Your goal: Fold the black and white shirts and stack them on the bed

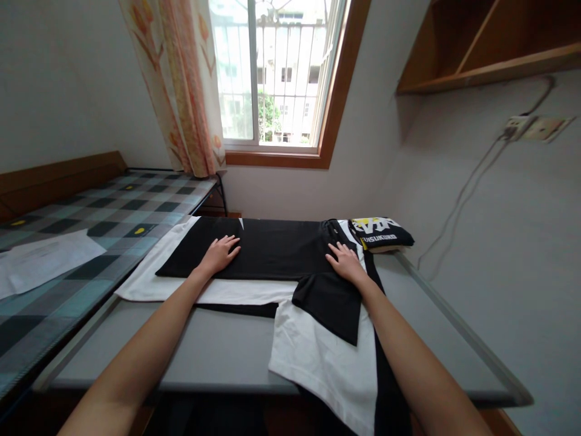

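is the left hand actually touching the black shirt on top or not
Touching. The head view shows the left hand laid palm down on the black shirt, with no gap visible between them.

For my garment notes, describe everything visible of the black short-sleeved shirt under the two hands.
The black shirt is plain and looks like soft, matte fabric. It lies crosswise and nearly smooth on a white shirt atop the grey table, its hem end to the left. One short sleeve points toward the person, over the white sleeve. The left hand rests flat near the hem end, the right hand at the other end. Its underside is hidden.
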`<move>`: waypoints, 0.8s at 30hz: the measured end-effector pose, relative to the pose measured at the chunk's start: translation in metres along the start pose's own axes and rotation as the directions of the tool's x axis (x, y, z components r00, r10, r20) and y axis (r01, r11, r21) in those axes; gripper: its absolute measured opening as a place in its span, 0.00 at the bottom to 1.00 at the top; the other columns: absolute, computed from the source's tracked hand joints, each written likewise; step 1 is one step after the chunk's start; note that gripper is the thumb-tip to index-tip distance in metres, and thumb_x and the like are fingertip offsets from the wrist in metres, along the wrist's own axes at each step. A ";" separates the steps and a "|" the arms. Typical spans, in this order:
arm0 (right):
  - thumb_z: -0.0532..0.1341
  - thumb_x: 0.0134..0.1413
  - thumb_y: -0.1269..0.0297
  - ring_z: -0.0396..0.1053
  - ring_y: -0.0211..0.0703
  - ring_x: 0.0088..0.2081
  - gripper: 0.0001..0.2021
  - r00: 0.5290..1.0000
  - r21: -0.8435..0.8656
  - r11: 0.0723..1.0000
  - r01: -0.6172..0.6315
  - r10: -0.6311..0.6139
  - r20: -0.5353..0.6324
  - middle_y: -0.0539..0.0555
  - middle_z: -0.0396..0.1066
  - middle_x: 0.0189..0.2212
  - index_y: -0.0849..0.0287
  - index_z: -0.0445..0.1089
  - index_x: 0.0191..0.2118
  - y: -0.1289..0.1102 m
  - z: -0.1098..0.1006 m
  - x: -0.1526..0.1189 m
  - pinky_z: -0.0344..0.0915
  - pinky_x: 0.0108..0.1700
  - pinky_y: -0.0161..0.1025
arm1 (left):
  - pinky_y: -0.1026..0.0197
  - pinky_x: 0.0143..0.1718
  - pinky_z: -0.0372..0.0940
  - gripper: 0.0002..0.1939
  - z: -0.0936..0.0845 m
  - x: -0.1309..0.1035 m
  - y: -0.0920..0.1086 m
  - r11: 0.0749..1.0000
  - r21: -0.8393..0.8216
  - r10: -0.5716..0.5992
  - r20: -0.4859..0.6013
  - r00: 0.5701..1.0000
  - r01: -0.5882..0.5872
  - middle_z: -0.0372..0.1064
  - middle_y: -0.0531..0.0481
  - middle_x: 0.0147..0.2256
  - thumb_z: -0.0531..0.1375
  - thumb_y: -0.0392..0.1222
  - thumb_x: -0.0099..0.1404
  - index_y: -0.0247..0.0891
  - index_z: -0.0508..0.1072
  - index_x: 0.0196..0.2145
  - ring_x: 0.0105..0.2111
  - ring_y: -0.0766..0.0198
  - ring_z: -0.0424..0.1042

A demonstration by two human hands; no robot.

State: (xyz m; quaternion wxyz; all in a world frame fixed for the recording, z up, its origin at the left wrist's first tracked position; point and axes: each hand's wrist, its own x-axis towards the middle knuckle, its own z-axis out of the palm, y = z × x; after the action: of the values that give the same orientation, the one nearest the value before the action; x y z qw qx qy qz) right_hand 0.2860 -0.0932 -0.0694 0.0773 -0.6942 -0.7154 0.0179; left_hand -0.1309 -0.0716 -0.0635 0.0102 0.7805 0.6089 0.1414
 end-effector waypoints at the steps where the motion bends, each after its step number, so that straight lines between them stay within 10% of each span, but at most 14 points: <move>1: 0.48 0.66 0.53 0.48 0.57 0.68 0.28 1.000 0.001 1.000 0.000 0.000 0.001 0.63 0.51 0.67 0.60 0.57 0.67 0.000 -0.001 0.000 0.47 0.65 0.52 | 0.45 0.64 0.49 0.24 0.000 0.000 0.000 1.000 0.001 0.000 0.002 1.000 0.000 0.59 0.44 0.63 0.49 0.50 0.71 0.41 0.66 0.60 0.65 0.52 0.53; 24: 0.50 0.66 0.54 0.49 0.56 0.67 0.28 1.000 0.014 1.000 -0.003 0.003 -0.013 0.64 0.52 0.67 0.61 0.58 0.66 -0.002 -0.004 -0.002 0.49 0.65 0.49 | 0.44 0.64 0.51 0.24 0.006 0.002 -0.005 1.000 0.015 0.019 -0.041 0.999 -0.018 0.61 0.44 0.62 0.49 0.51 0.71 0.42 0.67 0.59 0.64 0.52 0.56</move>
State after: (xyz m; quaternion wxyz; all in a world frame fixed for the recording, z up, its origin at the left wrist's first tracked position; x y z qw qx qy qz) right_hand 0.2847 -0.0957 -0.0649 0.0865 -0.6949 -0.7137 0.0186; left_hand -0.1338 -0.0674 -0.0694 -0.0094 0.7832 0.6026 0.1531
